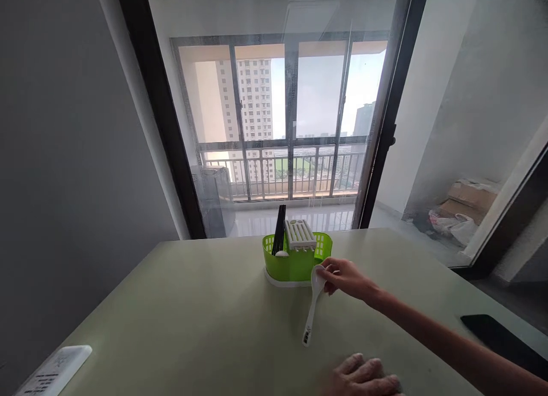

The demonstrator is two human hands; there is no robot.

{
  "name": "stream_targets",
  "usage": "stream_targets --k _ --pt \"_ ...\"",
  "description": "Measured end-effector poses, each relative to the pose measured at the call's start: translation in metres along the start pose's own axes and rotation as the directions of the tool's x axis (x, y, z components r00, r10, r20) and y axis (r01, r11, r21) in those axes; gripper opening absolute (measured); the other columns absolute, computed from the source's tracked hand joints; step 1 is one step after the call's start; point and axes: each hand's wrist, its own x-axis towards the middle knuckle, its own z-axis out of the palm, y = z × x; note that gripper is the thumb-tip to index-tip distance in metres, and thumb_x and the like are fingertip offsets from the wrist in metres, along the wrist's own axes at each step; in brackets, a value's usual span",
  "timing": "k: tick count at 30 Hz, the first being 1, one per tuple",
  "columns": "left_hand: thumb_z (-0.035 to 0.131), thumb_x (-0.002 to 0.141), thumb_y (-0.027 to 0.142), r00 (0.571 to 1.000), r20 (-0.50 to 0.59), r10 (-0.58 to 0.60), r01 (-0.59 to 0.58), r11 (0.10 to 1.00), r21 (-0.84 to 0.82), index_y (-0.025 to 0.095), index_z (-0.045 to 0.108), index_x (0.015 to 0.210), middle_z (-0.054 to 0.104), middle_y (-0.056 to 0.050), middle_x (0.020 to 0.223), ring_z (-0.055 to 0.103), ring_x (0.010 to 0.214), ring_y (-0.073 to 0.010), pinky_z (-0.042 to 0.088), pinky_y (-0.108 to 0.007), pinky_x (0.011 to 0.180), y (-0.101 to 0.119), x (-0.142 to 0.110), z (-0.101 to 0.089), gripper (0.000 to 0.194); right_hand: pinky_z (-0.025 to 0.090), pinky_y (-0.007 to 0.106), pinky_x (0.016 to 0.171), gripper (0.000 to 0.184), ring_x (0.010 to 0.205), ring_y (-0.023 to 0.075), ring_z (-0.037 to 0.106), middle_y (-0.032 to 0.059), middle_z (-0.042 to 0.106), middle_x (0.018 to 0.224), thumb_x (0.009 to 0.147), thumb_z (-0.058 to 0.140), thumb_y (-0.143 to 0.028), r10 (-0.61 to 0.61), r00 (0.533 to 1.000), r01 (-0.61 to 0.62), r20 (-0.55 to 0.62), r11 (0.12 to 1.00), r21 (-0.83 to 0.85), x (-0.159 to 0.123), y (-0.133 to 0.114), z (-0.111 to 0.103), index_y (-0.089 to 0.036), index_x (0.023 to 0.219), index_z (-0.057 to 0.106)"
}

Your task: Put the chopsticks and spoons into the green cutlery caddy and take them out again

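My right hand [342,277] reaches across the pale table [192,316] and pinches the bowl end of a white spoon [312,313]. The spoon's handle slants down toward me, its tip near the tabletop. The hand is right beside the front right of a green cutlery basket [295,263] on a white base. The basket holds black chopsticks [279,230], a white slotted insert [300,234] and another white utensil. My left hand [363,378] lies on the table near the bottom edge, fingers flat and holding nothing.
A white remote control [53,373] lies at the table's near left corner. A black phone [499,338] rests by the right edge. Behind the table is a glass sliding door to a balcony; boxes and bags [460,210] sit on the floor at right.
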Motion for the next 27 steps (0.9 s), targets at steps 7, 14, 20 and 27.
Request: stream_targets --k 7,14,20,27 --pt "0.053 0.102 0.033 0.984 0.033 -0.173 0.176 0.978 -0.113 0.027 0.064 0.125 0.07 0.002 0.133 0.059 0.131 -0.0188 0.04 -0.031 0.116 -0.038 -0.045 -0.059 0.026 0.063 0.029 0.063 0.041 0.071 0.0197 0.078 0.0041 0.076 0.087 0.092 0.06 -0.06 -0.355 0.908 0.339 -0.223 0.935 -0.108 -0.024 -0.109 -0.002 -0.02 0.099 0.066" --pt "0.054 0.098 0.021 0.905 0.012 -0.426 0.424 0.895 -0.142 0.024 0.068 0.122 0.073 -0.005 0.125 0.062 0.126 -0.0213 0.044 -0.038 0.114 -0.064 -0.09 -0.12 0.028 0.057 0.028 0.069 0.029 0.08 0.0183 0.075 0.007 0.076 0.096 0.102 0.052 -0.045 -0.718 0.623 0.542 -0.31 0.682 -0.49 0.004 -0.161 0.003 -0.019 0.101 0.066" --pt "0.054 0.095 0.016 0.818 -0.029 -0.575 0.569 0.815 -0.115 0.026 0.071 0.112 0.073 -0.002 0.124 0.061 0.127 -0.0214 0.045 -0.039 0.115 -0.067 -0.097 -0.12 0.026 0.043 0.024 0.064 0.027 0.078 0.0165 0.069 0.0095 0.069 0.102 0.108 0.04 -0.032 -0.626 0.779 0.347 -0.03 0.471 -0.811 0.04 -0.143 0.035 -0.017 0.11 0.063" --pt "0.053 0.094 0.014 0.822 -0.034 -0.569 0.562 0.819 -0.12 0.025 0.071 0.116 0.072 -0.003 0.127 0.061 0.127 -0.0212 0.044 -0.039 0.116 -0.066 -0.098 -0.118 0.03 0.042 0.025 0.063 0.018 0.08 0.0189 0.069 0.01 0.065 0.102 0.102 0.044 -0.013 -0.463 0.866 0.346 0.19 0.278 -0.896 0.041 -0.126 0.064 -0.017 0.114 0.057"
